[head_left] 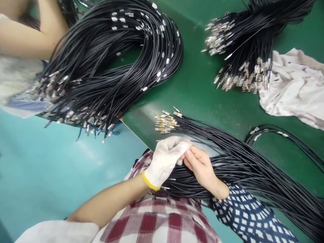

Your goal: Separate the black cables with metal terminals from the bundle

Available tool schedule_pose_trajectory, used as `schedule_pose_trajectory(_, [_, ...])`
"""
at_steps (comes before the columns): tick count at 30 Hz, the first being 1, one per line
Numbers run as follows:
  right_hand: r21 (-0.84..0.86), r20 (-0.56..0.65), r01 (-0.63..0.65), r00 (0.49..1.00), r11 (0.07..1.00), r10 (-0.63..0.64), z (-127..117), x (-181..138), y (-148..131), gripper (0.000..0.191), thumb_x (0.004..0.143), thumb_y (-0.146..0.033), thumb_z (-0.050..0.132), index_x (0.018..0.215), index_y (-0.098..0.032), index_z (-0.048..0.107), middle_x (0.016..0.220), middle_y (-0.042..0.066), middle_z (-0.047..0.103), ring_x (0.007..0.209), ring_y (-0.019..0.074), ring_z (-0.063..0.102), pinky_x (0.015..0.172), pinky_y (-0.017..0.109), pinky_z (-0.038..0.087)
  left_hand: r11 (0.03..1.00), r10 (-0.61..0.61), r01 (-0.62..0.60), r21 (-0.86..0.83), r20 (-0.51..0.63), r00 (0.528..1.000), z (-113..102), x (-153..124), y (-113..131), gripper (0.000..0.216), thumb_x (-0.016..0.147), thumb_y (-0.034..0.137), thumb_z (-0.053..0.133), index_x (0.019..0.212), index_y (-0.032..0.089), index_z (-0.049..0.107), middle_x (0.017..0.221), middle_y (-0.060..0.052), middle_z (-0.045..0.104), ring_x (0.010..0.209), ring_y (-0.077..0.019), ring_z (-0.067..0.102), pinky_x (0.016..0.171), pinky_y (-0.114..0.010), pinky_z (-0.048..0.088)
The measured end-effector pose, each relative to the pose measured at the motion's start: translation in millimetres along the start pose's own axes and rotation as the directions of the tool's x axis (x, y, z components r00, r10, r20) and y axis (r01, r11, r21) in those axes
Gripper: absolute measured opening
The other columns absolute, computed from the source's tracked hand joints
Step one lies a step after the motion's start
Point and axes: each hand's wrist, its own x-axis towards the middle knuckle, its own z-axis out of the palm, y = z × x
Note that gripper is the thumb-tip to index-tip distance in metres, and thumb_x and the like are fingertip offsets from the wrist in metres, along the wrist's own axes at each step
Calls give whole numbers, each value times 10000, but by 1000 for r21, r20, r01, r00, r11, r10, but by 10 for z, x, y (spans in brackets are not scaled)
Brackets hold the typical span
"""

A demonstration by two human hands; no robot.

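Note:
My left hand (167, 153), in a white glove with a yellow cuff, is closed, its fingertips meeting those of my right hand. My bare right hand (201, 165) pinches at the same spot. Whatever lies between the fingertips is hidden or too small to make out. Just beyond my hands lies a bundle of black cables (222, 135) with yellow and silver connector ends (165, 122) pointing left. Under and beside my right hand, more black cables (243, 168) run along the table's near edge, with a few tips (165, 187) showing below my left hand.
A large looped bundle of black cables (162, 50) hangs over the green table's (194, 91) left corner, beside another person's arm (27, 37). More cables with metal ends (243, 74) lie at the back right, next to a crumpled white cloth (293, 87). A small cable loop (273, 130) lies at right.

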Motion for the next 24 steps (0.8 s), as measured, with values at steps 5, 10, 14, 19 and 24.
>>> schedule_pose_trajectory(5, [-10, 45, -14, 999, 1000, 15, -48, 33, -29, 429, 907, -570, 580, 746, -172, 594, 478, -75, 390, 418, 74, 276, 403, 226, 219, 999, -11, 14, -35, 93, 996, -97, 27, -47, 290, 835, 428, 674, 876, 141, 667, 575, 43, 508, 483, -70, 464, 484, -203, 369])
schedule_pose_trajectory(10, [-19, 70, 16, 997, 1000, -15, -101, 52, -58, 405, 929, -523, 574, 743, -165, 609, 479, -76, 398, 424, 74, 289, 436, 232, 234, 995, 25, -2, -103, 227, 974, -198, 48, -93, 288, 863, 362, 666, 1041, 135, 667, 663, 23, 553, 534, -78, 506, 541, -223, 414])
schedule_pose_trajectory(14, [-45, 69, 8, 998, 999, -5, -113, 42, -71, 394, 942, -507, 560, 742, -170, 604, 472, -81, 392, 430, 82, 288, 464, 243, 254, 992, 54, -24, -125, 244, 968, -209, 41, -105, 255, 875, 340, 654, 1030, 138, 669, 661, 23, 545, 542, -76, 500, 544, -220, 409])
schedule_pose_trajectory(19, [-55, 81, 21, 997, 998, -17, -116, 32, -79, 379, 964, -477, 538, 740, -176, 593, 472, -79, 406, 436, 86, 305, 483, 247, 271, 993, 26, -5, -115, 186, 982, -154, 35, -84, 271, 861, 367, 669, 995, 132, 683, 628, 24, 548, 511, -68, 484, 508, -203, 394])
schedule_pose_trajectory(24, [-109, 125, 119, 987, 987, -105, -125, 22, -45, 343, 997, -425, 503, 777, -177, 592, 509, -64, 455, 472, 92, 366, 533, 251, 321, 996, 44, -42, -79, 29, 999, -57, 7, -11, 270, 828, 371, 691, 944, 128, 704, 575, 38, 518, 480, -63, 443, 467, -196, 358])
